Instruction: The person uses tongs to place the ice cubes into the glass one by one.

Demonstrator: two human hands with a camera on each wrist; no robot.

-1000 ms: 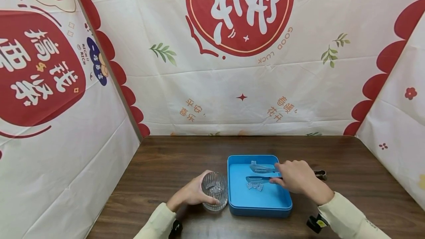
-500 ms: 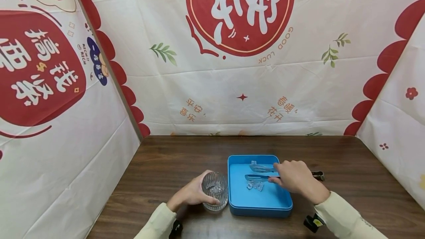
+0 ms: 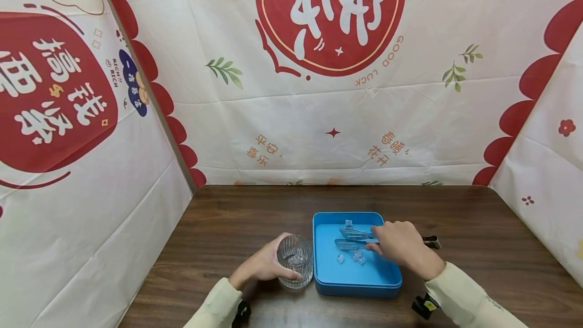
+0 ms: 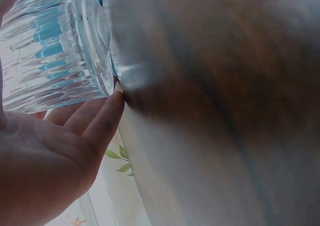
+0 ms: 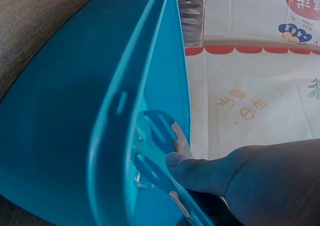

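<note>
My left hand (image 3: 266, 265) grips a clear ribbed drinking glass (image 3: 295, 262) that stands on the table against the tray's left side. In the left wrist view the fingers (image 4: 102, 121) run under the glass's side near its base. My right hand (image 3: 403, 246) holds a pair of tongs (image 3: 351, 245) low in the blue tray (image 3: 357, 290), their two tips a little apart. Several clear cubes (image 3: 358, 256) lie in the tray: a cluster just below the tips, a single one to its left, and another at the back wall. In the right wrist view the thumb (image 5: 200, 173) presses on the tongs.
The brown wooden table (image 3: 237, 216) runs back to a white printed cloth (image 3: 319, 110). Another cloth wall (image 3: 105, 216) rises along the left. The blue tray's raised walls surround the cubes. Something clear shows at the bottom of the glass.
My right hand and the tongs have moved slightly left, and the tips have come closer together. One cube now lies apart from the cluster. The left hand and glass have stayed put.
</note>
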